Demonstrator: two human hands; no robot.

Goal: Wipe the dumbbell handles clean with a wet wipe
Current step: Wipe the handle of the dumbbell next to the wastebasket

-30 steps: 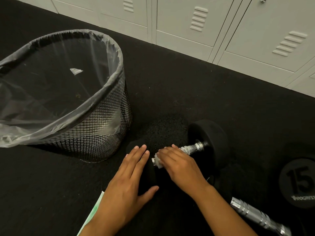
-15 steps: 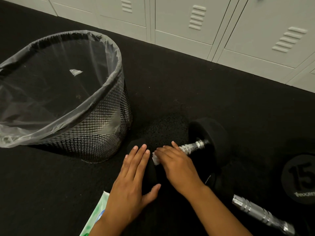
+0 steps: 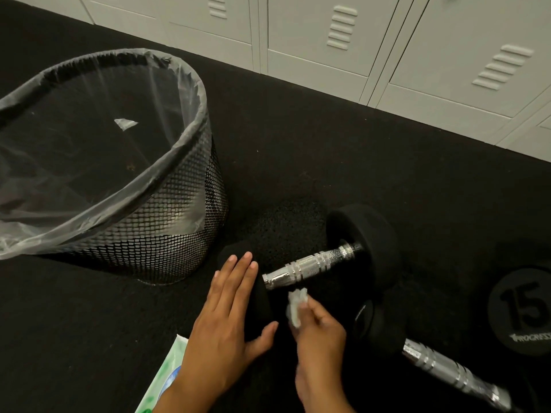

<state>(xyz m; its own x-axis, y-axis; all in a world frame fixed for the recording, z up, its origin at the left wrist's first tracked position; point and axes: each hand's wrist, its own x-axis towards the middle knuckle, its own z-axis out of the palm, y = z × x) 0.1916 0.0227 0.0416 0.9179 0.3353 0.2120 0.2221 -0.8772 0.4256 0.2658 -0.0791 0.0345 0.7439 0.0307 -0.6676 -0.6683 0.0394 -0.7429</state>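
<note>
A black dumbbell lies on the dark floor, its chrome handle (image 3: 311, 265) bare and glinting between two black heads. My left hand (image 3: 229, 317) rests flat, fingers spread, on the near head (image 3: 259, 305). My right hand (image 3: 317, 332) hovers just below the handle, apart from it, pinching a crumpled white wet wipe (image 3: 295, 305). A second dumbbell sits at the lower right, with its own chrome handle (image 3: 453, 374) and a head marked 15 (image 3: 521, 311).
A black mesh bin (image 3: 179, 234) lined with a clear bag stands to the left, close to the dumbbell. A green and white wipes pack (image 3: 167, 380) lies under my left forearm. Grey lockers (image 3: 328, 40) run along the far wall.
My right hand has come off the handle and drawn back toward me with the wipe, leaving the whole handle uncovered. My left hand stays on the near head.
</note>
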